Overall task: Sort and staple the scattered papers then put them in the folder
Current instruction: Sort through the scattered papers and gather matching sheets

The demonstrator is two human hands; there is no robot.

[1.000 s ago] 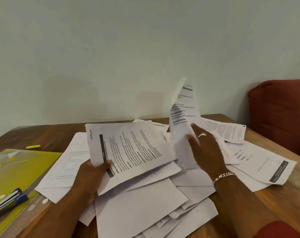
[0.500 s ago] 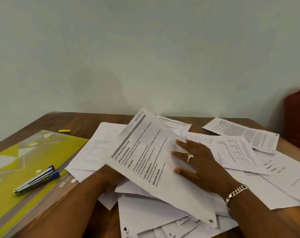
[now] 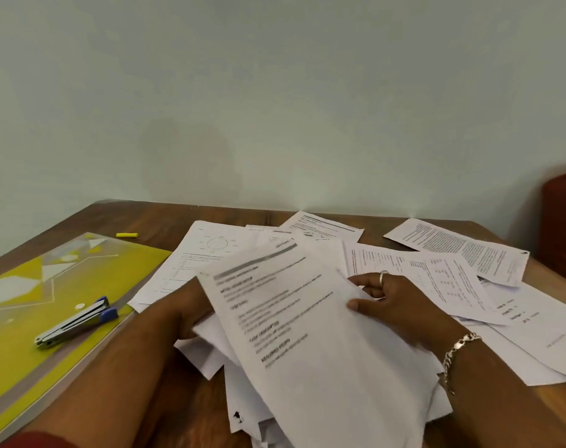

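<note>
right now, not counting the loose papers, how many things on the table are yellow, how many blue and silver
yellow: 2, the folder and the small yellow marker
blue and silver: 1, the stapler lying on the folder
total: 3

The printed sheet that the right hand was waving upright a second ago now lies tilted over the paper pile, thumb on its right edge (fingers curled behind it). The left hand has slipped under the sheet's left side, its earlier page gone from view
</note>
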